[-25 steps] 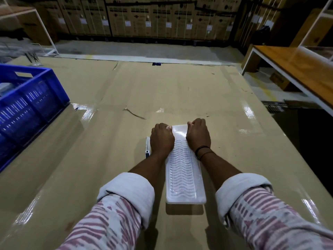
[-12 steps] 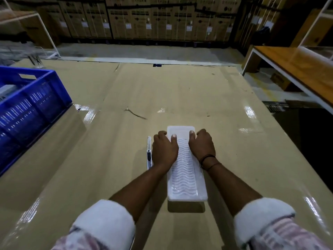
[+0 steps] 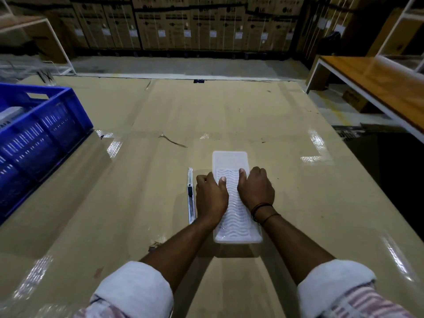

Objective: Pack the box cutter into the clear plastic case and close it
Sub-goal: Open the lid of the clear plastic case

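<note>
Both hands, left hand and right hand, gripped the clear ribbed plastic case sides, thumbs on top, probably prying it open; slim white box cutter lay unpacked at 9 o'clock.

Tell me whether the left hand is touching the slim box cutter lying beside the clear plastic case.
Apart. The head view shows bare table between the left hand and the slim box cutter.

Desk covered in glossy tan cardboard, taped seams, glare patches. Blue slatted crate at the left edge. Thin stray strand lying mid-surface. Wooden bench with white frame off to the right. Stacked brown cartons line the far wall.
</note>
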Demonstrator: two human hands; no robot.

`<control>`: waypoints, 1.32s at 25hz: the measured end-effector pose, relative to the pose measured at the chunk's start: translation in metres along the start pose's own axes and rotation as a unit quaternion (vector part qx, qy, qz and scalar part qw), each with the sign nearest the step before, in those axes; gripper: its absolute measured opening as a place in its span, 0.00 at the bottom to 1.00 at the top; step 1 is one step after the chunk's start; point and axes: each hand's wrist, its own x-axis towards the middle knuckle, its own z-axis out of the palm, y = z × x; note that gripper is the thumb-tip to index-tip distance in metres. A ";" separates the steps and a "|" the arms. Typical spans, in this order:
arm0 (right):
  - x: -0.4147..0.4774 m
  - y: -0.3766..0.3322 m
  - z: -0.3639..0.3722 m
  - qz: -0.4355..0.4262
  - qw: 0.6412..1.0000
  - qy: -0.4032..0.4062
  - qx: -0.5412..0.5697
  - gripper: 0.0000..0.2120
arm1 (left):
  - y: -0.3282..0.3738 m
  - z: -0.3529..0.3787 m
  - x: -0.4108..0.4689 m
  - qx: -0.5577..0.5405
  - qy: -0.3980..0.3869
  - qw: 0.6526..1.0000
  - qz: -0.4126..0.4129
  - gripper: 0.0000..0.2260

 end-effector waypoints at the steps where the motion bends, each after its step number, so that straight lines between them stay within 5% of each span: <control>1: 0.000 0.000 0.000 -0.006 1.000 0.003 -0.005 0.23 | -0.001 0.000 0.001 -0.018 -0.002 1.000 0.002 0.18; 6: -0.013 -0.005 -0.018 -0.101 0.991 0.008 -0.090 0.22 | -0.010 -0.022 0.000 -0.209 -0.059 0.975 -0.047 0.16; 9: -0.047 -0.019 -0.039 -0.167 0.963 -0.104 -0.184 0.30 | -0.015 -0.038 0.002 -0.302 -0.131 0.933 -0.146 0.21; 14: -0.091 -0.041 -0.063 -0.215 0.907 -0.263 -0.249 0.49 | -0.005 -0.048 0.005 -0.321 -0.157 0.915 -0.185 0.21; 18: -0.098 -0.043 -0.063 -0.251 0.891 -0.246 -0.287 0.45 | -0.004 -0.048 0.003 -0.319 -0.170 0.915 -0.178 0.22; 26: -0.087 -0.040 -0.092 -0.230 0.921 -0.288 -0.126 0.32 | -0.003 -0.052 -0.004 -0.325 -0.186 0.912 -0.170 0.18; 29: -0.084 -0.022 -0.116 -0.151 0.948 -0.277 0.045 0.36 | -0.010 -0.049 -0.007 -0.286 -0.175 0.933 -0.134 0.18; 33: -0.064 0.030 -0.124 0.000 0.963 -0.156 0.218 0.33 | -0.019 -0.043 -0.014 -0.215 -0.140 0.965 -0.058 0.12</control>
